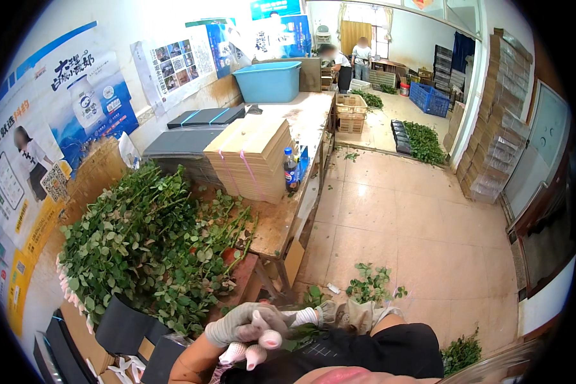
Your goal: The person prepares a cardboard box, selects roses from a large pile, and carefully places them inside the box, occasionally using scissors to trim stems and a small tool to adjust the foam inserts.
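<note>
Black clothing (397, 349) lies just below the hands, while a bulky leafy heap (153, 256) crowds the space ahead-left of them. The gloved left hand (237, 325) grips netted pink buds (271, 340), likely light, soft and easily bruised, best held behind the heads; the right hand (283, 318) adjoins it, its grip unclear.

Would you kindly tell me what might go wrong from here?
The net-wrapped buds at the gloved left hand might bruise if squeezed too hard. The bottle near the edge of the table could be knocked off. Loose leafy sprigs on the floor might make someone slip.
</note>
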`<state>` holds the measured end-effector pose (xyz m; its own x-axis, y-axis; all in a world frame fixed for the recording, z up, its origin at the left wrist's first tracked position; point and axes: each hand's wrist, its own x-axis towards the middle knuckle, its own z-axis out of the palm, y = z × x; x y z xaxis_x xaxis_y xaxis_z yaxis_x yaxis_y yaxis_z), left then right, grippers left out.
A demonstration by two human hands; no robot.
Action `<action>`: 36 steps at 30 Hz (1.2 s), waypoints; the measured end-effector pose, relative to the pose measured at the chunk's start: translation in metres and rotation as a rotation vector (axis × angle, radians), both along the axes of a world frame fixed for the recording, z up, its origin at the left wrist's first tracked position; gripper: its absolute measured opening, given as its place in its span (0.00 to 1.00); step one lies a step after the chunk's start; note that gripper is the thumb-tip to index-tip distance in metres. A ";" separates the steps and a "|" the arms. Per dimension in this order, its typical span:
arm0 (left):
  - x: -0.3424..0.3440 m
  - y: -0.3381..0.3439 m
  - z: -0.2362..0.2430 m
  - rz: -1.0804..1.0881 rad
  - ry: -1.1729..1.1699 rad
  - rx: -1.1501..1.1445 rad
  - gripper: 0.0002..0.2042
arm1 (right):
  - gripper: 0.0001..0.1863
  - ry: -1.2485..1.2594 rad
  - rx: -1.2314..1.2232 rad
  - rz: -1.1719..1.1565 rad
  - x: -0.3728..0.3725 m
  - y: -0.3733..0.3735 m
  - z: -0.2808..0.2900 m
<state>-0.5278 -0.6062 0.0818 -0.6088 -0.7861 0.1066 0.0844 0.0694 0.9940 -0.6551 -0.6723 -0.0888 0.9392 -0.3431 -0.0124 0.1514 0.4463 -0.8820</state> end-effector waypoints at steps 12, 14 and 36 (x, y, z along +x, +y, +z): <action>0.033 0.062 0.029 0.943 0.768 -0.562 0.26 | 0.22 -0.033 0.061 -0.007 -0.008 -0.002 0.004; 0.055 0.071 0.037 0.819 0.471 -0.586 0.20 | 0.23 -0.067 0.082 0.050 0.002 0.011 0.014; 0.096 0.105 -0.002 1.169 0.310 -0.514 0.14 | 0.28 -0.172 0.480 0.143 -0.003 0.012 0.037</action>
<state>-0.4320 -0.5013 0.0795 0.5027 -0.6573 0.5615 -0.0646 0.6192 0.7826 -0.6584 -0.6604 -0.0520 0.9785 -0.2051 0.0216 0.1840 0.8208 -0.5407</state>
